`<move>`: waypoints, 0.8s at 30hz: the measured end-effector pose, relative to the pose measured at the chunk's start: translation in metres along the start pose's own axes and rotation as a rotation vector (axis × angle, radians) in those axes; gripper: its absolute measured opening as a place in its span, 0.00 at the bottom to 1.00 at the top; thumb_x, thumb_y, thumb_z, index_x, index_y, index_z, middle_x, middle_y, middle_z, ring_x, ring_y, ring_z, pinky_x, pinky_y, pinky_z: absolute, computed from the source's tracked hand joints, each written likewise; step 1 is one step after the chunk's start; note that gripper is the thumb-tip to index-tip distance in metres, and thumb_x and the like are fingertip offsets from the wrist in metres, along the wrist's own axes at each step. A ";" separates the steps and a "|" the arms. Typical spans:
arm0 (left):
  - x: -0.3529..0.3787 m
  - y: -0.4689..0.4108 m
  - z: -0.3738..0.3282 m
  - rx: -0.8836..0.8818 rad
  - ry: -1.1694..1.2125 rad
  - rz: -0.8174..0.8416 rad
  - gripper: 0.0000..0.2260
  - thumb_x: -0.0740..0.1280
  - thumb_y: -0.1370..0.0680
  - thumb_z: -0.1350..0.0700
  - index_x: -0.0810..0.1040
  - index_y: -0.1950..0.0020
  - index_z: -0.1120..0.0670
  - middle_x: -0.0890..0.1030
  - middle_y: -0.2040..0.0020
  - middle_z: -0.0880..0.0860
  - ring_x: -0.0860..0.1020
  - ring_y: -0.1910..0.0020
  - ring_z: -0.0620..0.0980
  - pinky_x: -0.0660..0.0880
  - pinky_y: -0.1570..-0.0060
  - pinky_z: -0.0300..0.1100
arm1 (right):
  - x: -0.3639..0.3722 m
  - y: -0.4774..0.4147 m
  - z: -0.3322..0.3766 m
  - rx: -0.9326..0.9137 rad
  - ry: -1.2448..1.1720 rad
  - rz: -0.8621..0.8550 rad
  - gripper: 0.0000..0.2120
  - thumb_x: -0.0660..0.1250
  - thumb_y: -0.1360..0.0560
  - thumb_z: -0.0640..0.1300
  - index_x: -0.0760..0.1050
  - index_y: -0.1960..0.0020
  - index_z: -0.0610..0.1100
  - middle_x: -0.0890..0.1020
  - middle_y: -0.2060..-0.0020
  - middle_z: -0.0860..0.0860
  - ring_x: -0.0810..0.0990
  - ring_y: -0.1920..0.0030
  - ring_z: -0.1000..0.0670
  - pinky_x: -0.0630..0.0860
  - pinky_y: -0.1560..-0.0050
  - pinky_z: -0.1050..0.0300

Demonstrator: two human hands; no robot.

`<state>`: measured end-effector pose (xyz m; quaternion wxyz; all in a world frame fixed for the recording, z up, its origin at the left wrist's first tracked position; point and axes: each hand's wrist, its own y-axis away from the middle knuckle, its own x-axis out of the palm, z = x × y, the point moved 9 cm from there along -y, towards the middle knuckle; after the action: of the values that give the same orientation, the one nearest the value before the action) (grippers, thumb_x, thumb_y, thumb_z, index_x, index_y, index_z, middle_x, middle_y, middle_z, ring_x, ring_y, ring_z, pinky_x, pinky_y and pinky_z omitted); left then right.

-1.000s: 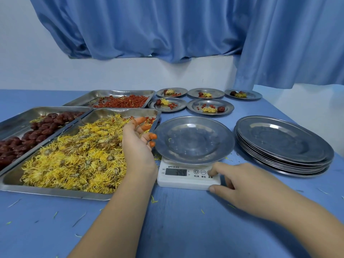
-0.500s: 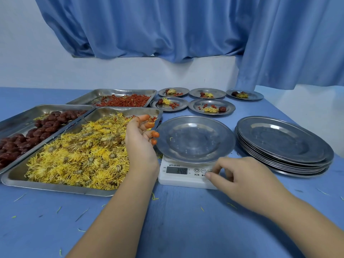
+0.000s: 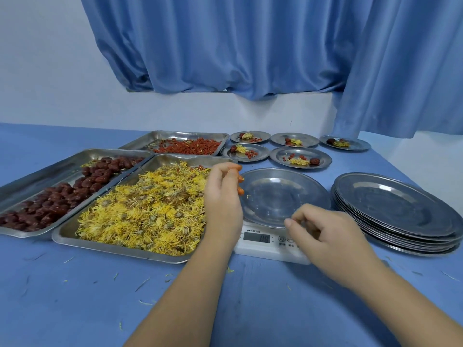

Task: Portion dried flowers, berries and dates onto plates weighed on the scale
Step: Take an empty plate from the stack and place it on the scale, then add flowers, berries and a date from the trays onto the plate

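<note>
Empty steel plate point(image 3: 280, 196) sits flat on the white scale point(image 3: 260, 244), near table centre. Left hand point(image 3: 223, 196) hovers at its left rim, above the tray of yellow dried flowers point(image 3: 150, 209), whose long axis runs toward the wall; fingers loosely curled, holding nothing visible. Right hand point(image 3: 325, 236) hangs over the scale's buttons, fingers curled, empty. Stacked plates point(image 3: 395, 209) wait right.

Shiny metal plate point(image 3: 280, 196) on white plastic scale point(image 3: 263, 249), glossy steel trays point(image 3: 37, 176), matt blue tabletop point(image 3: 75, 296), softly sheened cloth curtain point(image 3: 225, 46)
</note>
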<state>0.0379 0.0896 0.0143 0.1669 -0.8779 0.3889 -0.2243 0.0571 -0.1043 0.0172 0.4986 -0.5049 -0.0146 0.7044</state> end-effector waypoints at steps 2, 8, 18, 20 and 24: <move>0.003 -0.004 -0.008 0.012 -0.067 0.079 0.07 0.60 0.25 0.51 0.77 0.54 0.49 0.77 0.63 0.42 0.74 0.64 0.44 0.71 0.65 0.33 | -0.002 -0.012 0.016 -0.059 0.009 -0.038 0.13 0.62 0.27 0.55 0.70 0.67 0.50 0.72 0.77 0.52 0.71 0.72 0.51 0.68 0.71 0.55; -0.009 -0.043 -0.036 0.095 -0.607 0.388 0.05 0.63 0.22 0.51 0.76 0.53 0.40 0.79 0.57 0.43 0.76 0.61 0.37 0.70 0.67 0.27 | 0.004 -0.011 0.022 -0.131 0.091 -0.179 0.18 0.63 0.23 0.48 0.68 0.70 0.43 0.69 0.79 0.52 0.70 0.75 0.49 0.71 0.73 0.50; -0.080 -0.085 0.000 -0.189 -1.461 0.868 0.16 0.68 0.22 0.49 0.76 0.35 0.48 0.77 0.38 0.49 0.75 0.42 0.47 0.68 0.42 0.41 | 0.019 -0.009 0.023 -0.174 0.079 -0.081 0.20 0.62 0.24 0.49 0.61 0.71 0.45 0.65 0.79 0.52 0.65 0.76 0.51 0.67 0.73 0.51; -0.083 -0.083 0.009 -0.201 -1.458 0.876 0.15 0.70 0.23 0.51 0.76 0.37 0.47 0.77 0.37 0.48 0.75 0.42 0.47 0.69 0.41 0.42 | 0.020 -0.009 0.022 -0.183 0.086 -0.072 0.19 0.61 0.24 0.50 0.61 0.71 0.45 0.65 0.79 0.52 0.65 0.76 0.51 0.67 0.73 0.51; -0.085 -0.087 0.014 -0.153 -1.427 0.833 0.12 0.72 0.25 0.55 0.79 0.42 0.45 0.78 0.42 0.46 0.75 0.51 0.42 0.69 0.48 0.40 | 0.015 -0.009 0.015 -0.177 0.069 -0.092 0.21 0.64 0.23 0.47 0.58 0.71 0.50 0.63 0.79 0.53 0.64 0.75 0.52 0.65 0.73 0.53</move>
<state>0.0472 0.2115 0.0209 0.3828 -0.6023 0.4971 0.4935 0.0524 -0.0816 0.0193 0.4840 -0.5697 -0.0827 0.6590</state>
